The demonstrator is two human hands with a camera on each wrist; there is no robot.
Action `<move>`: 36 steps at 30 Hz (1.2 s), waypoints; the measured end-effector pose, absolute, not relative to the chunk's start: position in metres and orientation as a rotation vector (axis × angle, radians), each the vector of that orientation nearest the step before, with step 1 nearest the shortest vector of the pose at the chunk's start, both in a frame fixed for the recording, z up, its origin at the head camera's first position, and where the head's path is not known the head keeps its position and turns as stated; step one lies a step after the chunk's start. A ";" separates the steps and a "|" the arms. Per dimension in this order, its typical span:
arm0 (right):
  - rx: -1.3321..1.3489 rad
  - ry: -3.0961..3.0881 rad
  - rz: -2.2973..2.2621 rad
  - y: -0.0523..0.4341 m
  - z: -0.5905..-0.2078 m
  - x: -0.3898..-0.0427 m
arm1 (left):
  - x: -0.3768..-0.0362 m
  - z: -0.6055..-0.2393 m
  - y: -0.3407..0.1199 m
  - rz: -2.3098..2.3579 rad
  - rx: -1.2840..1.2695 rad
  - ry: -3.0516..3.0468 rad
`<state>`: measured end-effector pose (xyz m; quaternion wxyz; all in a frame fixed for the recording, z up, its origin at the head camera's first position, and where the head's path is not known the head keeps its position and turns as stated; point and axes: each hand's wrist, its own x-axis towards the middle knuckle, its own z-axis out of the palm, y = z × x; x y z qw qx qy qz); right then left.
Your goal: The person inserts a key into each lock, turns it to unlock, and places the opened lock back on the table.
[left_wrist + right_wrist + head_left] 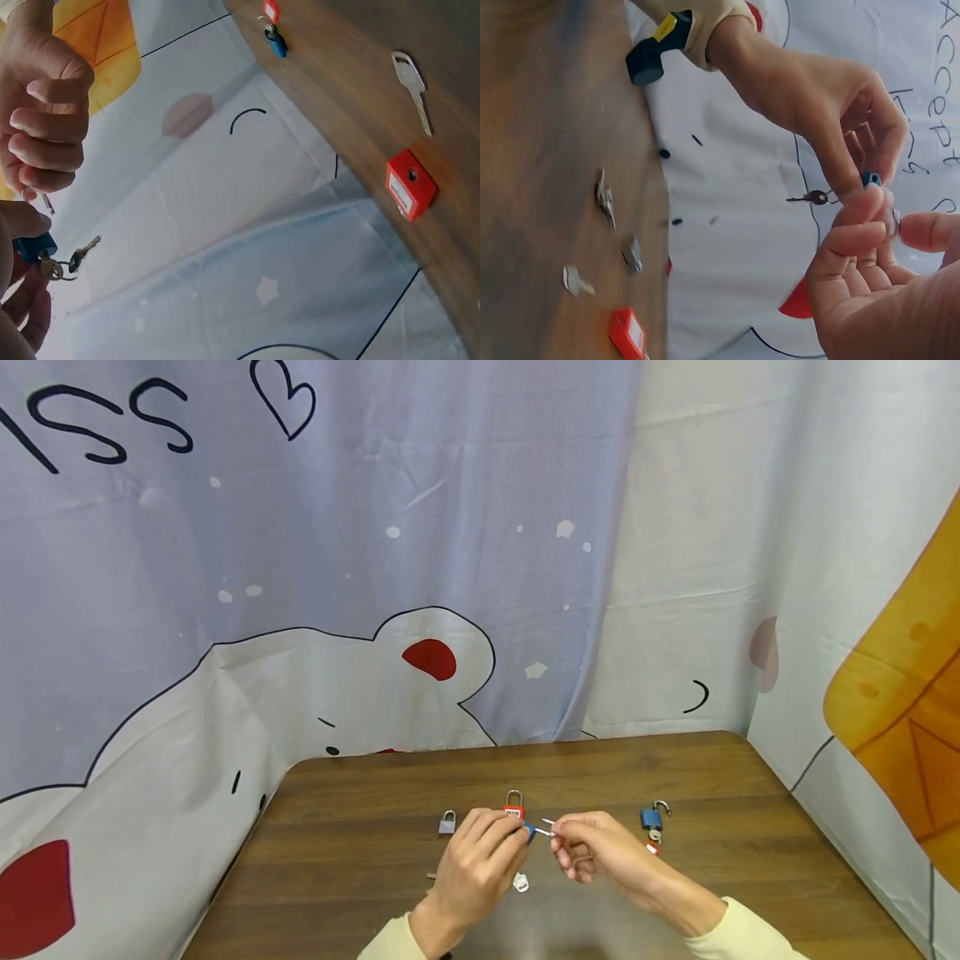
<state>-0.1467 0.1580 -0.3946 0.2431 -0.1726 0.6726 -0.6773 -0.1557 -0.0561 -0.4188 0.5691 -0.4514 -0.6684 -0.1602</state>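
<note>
Above the table, my left hand holds a small blue padlock between thumb and fingers. From the padlock's keyhole side a ring with small keys sticks out, and one dark-headed key shows beside the left thumb. My right hand pinches the padlock's metal shackle with thumb and forefinger. One thin shackle end points free of the blue body. The right hand's other fingers are curled below the pinch. Fingers hide most of the lock body in the head view.
Behind the hands stands a red padlock, with a grey padlock to its left. A loose silver key lies nearer, and more keys lie at the left. Another blue padlock, its shackle open, lies right with a red tag.
</note>
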 end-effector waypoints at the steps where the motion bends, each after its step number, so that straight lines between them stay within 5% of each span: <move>1: -0.480 1.865 -1.857 0.160 -0.394 -0.146 | -0.156 -0.420 -0.055 -0.420 -1.051 -1.590; 13: -0.827 3.240 -1.326 0.183 -0.390 -0.143 | -0.165 -0.418 -0.028 -1.054 -0.839 -1.763; 36: -1.082 3.528 -0.535 0.232 -0.402 -0.131 | -0.220 -0.464 0.022 -1.742 -0.402 -2.224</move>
